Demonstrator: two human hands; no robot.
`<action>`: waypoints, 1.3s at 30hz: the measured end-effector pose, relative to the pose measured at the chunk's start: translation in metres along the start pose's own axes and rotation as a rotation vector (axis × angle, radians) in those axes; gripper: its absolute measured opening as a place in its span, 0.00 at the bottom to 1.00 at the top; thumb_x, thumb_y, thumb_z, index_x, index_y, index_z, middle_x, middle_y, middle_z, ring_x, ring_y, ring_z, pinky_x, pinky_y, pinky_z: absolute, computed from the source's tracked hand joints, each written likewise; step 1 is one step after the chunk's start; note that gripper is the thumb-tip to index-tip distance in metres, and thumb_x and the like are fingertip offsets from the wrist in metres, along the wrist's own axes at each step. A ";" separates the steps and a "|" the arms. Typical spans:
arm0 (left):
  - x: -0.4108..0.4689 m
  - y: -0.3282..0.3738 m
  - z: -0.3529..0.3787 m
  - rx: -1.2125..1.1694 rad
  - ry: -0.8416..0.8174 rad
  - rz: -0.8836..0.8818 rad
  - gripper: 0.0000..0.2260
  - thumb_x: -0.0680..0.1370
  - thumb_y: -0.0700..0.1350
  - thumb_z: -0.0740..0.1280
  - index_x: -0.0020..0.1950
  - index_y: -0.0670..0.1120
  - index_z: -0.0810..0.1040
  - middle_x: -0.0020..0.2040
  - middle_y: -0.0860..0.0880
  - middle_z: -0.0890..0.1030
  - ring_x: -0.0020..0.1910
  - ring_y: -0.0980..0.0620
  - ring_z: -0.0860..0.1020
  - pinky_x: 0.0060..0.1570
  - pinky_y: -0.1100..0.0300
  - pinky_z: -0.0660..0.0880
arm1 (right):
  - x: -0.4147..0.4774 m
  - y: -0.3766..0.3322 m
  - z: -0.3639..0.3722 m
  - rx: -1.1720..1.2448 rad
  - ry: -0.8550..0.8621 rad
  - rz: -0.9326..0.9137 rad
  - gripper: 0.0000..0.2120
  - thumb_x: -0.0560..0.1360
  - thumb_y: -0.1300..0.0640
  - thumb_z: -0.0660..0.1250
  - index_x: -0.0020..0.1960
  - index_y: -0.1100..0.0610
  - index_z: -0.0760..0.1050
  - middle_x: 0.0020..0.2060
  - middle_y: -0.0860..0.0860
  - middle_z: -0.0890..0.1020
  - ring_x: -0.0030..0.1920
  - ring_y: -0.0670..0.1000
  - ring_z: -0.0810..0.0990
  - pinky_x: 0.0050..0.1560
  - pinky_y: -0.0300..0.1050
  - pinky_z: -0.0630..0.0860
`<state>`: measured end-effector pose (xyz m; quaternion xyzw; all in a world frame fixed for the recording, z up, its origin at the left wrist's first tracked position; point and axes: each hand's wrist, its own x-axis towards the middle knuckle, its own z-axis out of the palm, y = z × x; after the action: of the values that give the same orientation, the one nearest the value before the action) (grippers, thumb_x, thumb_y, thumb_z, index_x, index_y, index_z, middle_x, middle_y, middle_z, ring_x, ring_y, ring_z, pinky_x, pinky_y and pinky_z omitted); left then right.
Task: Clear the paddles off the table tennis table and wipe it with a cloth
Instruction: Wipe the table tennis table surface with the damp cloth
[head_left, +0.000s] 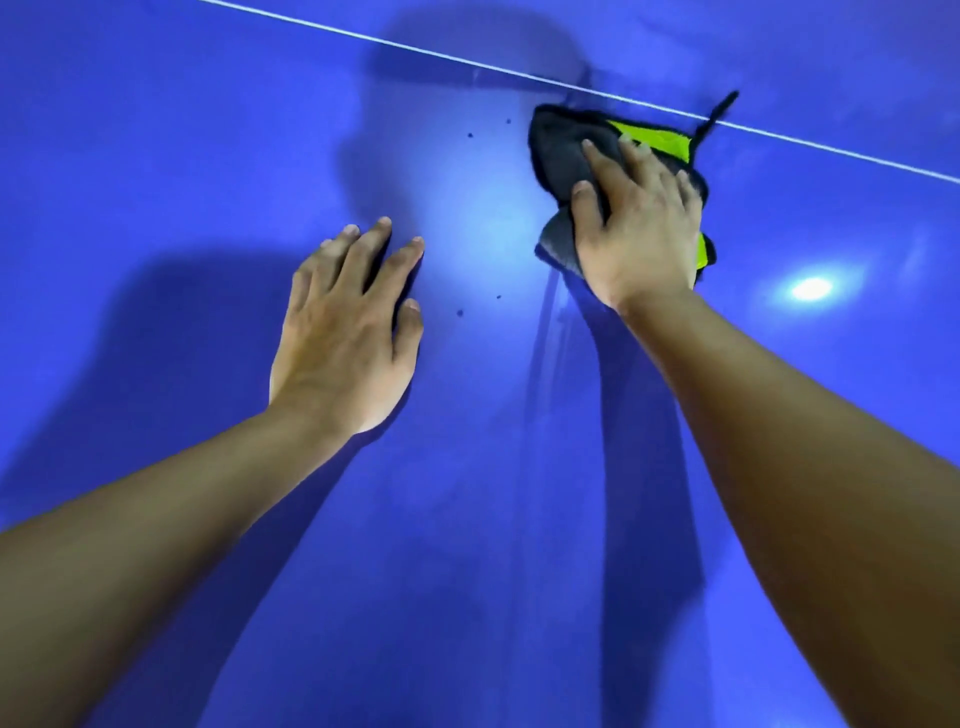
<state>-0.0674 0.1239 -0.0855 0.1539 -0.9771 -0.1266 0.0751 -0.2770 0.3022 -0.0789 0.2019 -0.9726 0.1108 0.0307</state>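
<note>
A: where's the cloth at?
B: the grey and neon-green cloth (563, 150) sits on the blue tabletop (156, 156), just below the white line (415, 51). The right hand (636, 223) is flat on top of it, fingers spread, pressing down.
A: and the other one?
B: the left hand (345, 325) is open with nothing in it, palm down on the tabletop, well apart from the cloth.

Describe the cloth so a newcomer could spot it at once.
On the blue table, by the white line, the right hand presses a crumpled cloth. It is dark grey with a lime-green side, the only fabric in view.
</note>
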 end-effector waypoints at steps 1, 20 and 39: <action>0.001 -0.001 0.001 -0.002 0.006 0.002 0.23 0.82 0.50 0.51 0.77 0.48 0.65 0.78 0.44 0.65 0.77 0.40 0.61 0.75 0.43 0.59 | -0.019 -0.006 0.000 0.003 -0.003 -0.031 0.24 0.83 0.43 0.51 0.78 0.43 0.66 0.79 0.50 0.65 0.79 0.52 0.61 0.80 0.56 0.51; -0.272 0.039 -0.025 -0.061 -0.026 -0.040 0.22 0.82 0.40 0.58 0.77 0.42 0.65 0.77 0.41 0.66 0.76 0.39 0.64 0.73 0.41 0.63 | -0.376 -0.076 -0.030 0.036 -0.138 -0.160 0.27 0.83 0.41 0.50 0.80 0.45 0.63 0.80 0.52 0.63 0.81 0.52 0.57 0.80 0.60 0.48; -0.426 0.155 -0.040 -0.043 -0.110 0.184 0.24 0.82 0.49 0.53 0.76 0.43 0.68 0.78 0.46 0.67 0.78 0.44 0.63 0.73 0.47 0.62 | -0.537 0.022 -0.075 0.152 0.014 -0.090 0.21 0.82 0.46 0.60 0.74 0.46 0.73 0.76 0.47 0.72 0.76 0.47 0.68 0.77 0.53 0.60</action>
<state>0.2970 0.3936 -0.0515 0.0547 -0.9867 -0.1486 0.0360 0.2078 0.5458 -0.0669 0.2466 -0.9511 0.1841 0.0272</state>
